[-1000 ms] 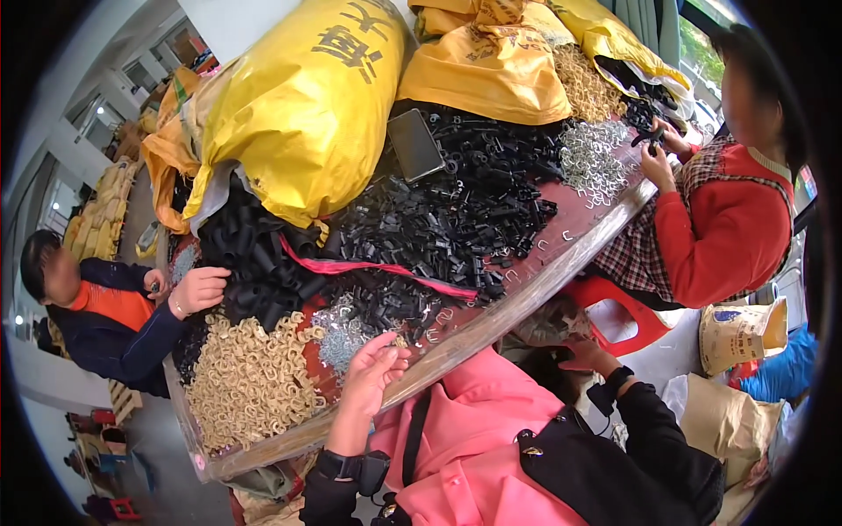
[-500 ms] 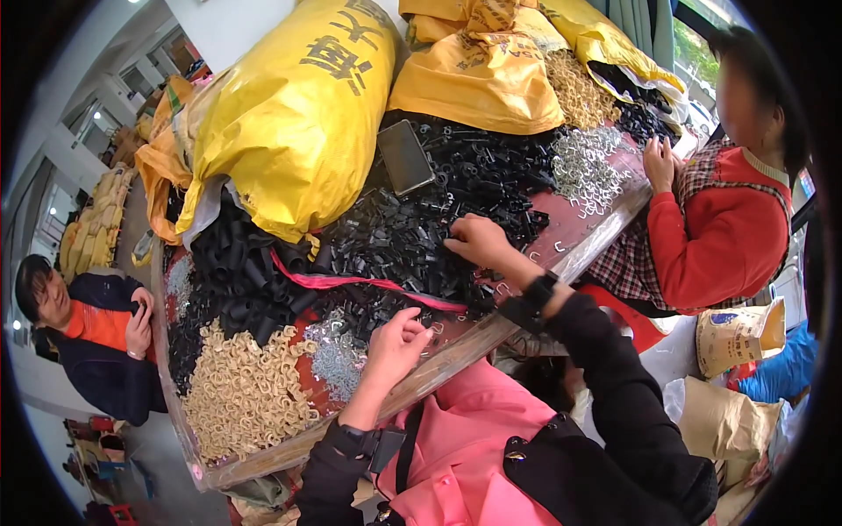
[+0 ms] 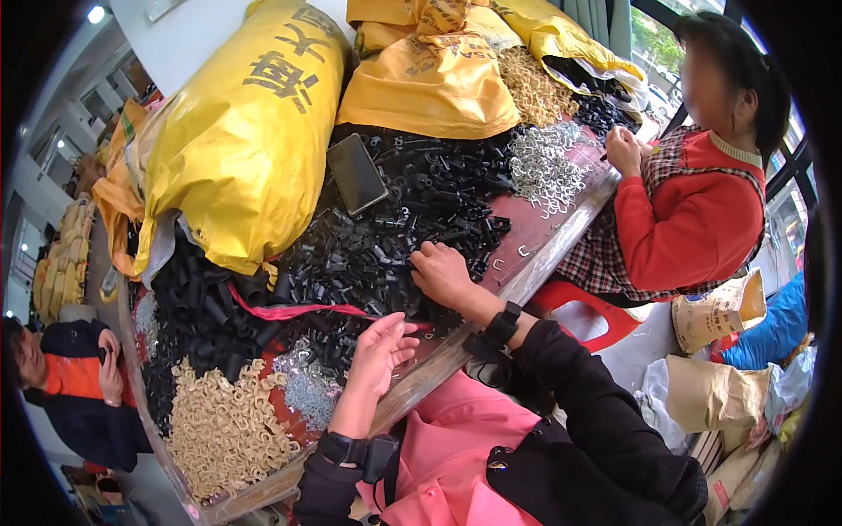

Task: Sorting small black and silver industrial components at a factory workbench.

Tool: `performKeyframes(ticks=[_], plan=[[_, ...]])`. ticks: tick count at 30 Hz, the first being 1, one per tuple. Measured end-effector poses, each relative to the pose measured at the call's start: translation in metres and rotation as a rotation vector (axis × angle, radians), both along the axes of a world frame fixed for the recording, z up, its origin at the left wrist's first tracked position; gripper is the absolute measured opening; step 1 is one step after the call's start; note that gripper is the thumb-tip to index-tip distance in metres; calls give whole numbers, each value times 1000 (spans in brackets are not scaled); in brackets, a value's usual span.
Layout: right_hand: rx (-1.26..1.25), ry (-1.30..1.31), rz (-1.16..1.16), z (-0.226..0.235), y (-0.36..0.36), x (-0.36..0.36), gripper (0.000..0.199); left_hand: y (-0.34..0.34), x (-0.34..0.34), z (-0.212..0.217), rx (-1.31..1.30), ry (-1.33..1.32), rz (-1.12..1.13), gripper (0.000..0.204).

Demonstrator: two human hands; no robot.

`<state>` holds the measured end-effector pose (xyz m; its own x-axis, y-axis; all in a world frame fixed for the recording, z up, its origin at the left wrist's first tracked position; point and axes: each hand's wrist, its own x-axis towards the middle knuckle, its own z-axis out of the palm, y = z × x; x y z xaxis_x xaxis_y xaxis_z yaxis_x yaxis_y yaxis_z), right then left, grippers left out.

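My left hand [image 3: 379, 358] hovers over the near part of the table with its palm turned up and fingers apart; I see nothing held in it. Farther right, my right hand [image 3: 445, 275] reaches down to a wide heap of small black plastic parts [image 3: 399, 232]. Its fingers are curled with their tips in the heap, so whatever they pinch is hidden. A pink-red strip [image 3: 303, 310] lies across the black parts, its right end near both hands. Small silvery metal pieces [image 3: 307, 394] lie left of my left hand.
Beige ring-like pieces [image 3: 224, 430] fill the near left corner. Black tubes [image 3: 206, 307] lie behind them. A dark flat phone-like device [image 3: 357, 174] rests before the yellow sack [image 3: 254, 131]. Silvery hooks [image 3: 548, 167] lie far right. Co-workers sit right [image 3: 693, 210] and left [image 3: 79, 377].
The view has shifted, so the table sits farther left. My right hand has come slightly nearer over the black parts. My left hand's fingers have spread and its palm has turned up.
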<state>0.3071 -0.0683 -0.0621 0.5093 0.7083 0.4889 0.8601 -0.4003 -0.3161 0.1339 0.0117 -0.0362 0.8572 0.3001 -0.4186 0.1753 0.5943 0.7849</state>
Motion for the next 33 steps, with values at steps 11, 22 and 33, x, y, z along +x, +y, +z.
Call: performKeyframes(ticks=[11,22,33], plan=[[211,353,726,27,-48,-41,13,-3,3,-8,-378,-67,-105,30],[-238,129,-187,2,-112,47,10,-1,-28,1,-198,-57,-22,27],[-345,66,-173,-8,-107,59,14,1,-57,-1,-237,-70,57,26]])
